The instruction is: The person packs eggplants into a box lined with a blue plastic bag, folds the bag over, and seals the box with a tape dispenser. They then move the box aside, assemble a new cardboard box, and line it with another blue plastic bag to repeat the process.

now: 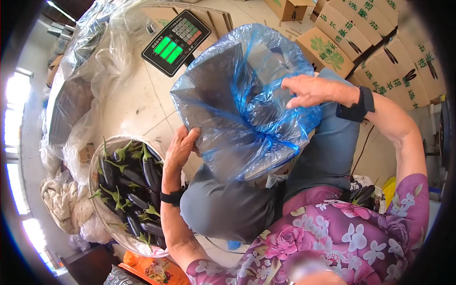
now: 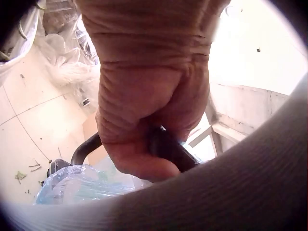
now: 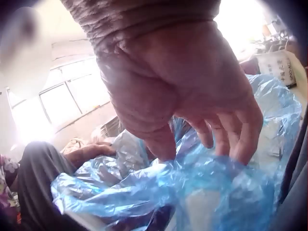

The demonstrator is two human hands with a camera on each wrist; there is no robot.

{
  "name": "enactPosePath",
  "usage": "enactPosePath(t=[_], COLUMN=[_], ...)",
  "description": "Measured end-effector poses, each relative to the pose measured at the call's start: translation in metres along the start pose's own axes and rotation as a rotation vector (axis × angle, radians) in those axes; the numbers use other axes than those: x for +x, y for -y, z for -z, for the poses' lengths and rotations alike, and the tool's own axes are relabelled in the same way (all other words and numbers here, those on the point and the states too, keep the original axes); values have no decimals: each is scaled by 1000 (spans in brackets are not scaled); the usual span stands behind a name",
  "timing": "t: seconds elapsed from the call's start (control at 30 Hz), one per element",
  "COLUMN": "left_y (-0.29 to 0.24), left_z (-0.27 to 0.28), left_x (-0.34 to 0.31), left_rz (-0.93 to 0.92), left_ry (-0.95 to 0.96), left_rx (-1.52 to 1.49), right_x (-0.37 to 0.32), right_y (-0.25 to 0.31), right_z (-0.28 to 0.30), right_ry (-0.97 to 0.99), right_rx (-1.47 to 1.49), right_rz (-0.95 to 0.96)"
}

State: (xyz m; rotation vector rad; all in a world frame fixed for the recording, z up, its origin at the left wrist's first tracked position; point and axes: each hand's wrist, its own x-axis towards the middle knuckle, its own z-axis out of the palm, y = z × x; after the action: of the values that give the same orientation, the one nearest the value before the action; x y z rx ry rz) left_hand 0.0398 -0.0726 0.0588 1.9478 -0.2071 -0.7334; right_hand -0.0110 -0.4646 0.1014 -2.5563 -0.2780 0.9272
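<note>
A blue translucent plastic bag (image 1: 256,109) spreads wide-mouthed in front of the person's knees, over a box-like shape with dark and grey inner walls. At the bag's left edge is the left hand (image 1: 183,145), its fingers curled. In the left wrist view that hand (image 2: 149,110) grips a dark, glossy, bar-like thing (image 2: 168,147); I cannot tell its kind. Over the right part of the bag hovers the right hand (image 1: 316,90). Loosely bent fingers of this hand (image 3: 183,91) point down at the crumpled film in the right wrist view, fingertips right at it.
Purple eggplants (image 1: 137,199) fill a large round basket (image 1: 99,209) on the left. A scale display (image 1: 175,42) with green digits stands beyond the bag. Printed cartons (image 1: 342,28) are stacked at the far right, and clear plastic sheeting (image 1: 107,61) drapes the left side.
</note>
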Motion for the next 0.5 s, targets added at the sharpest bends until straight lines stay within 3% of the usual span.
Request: enactPosePath(t=[0.07,0.13,0.2,0.27,0.33,0.4,0.47,0.5], left_y=[1,2,9,36,55,65,77,76], left_z=[0,-1,-4,-10,-14,-15,-16,-19], left_x=[3,6,7,14,20,24,30,31], left_rz=[27,51,78,29,-6,29,41,43], left_ry=[53,55,56,17,-6,53,53,37], left_rx=[-78,-70,-59,-285,-346,-428,-408,-421], right_x=[6,36,61,59,66,58,57,52], right_y=[-11,-24,-14,-13,-13,-19,-22,-18], right_z=[5,-2,-2,-4,-3,5,23,33], right_ry=[-206,-251,30,44,130,91,229,236], right_rx=[-142,-121,42,217,136,167,-151,-156], right_rz=[18,-17,-268,-283,-285,-261,-229,-227])
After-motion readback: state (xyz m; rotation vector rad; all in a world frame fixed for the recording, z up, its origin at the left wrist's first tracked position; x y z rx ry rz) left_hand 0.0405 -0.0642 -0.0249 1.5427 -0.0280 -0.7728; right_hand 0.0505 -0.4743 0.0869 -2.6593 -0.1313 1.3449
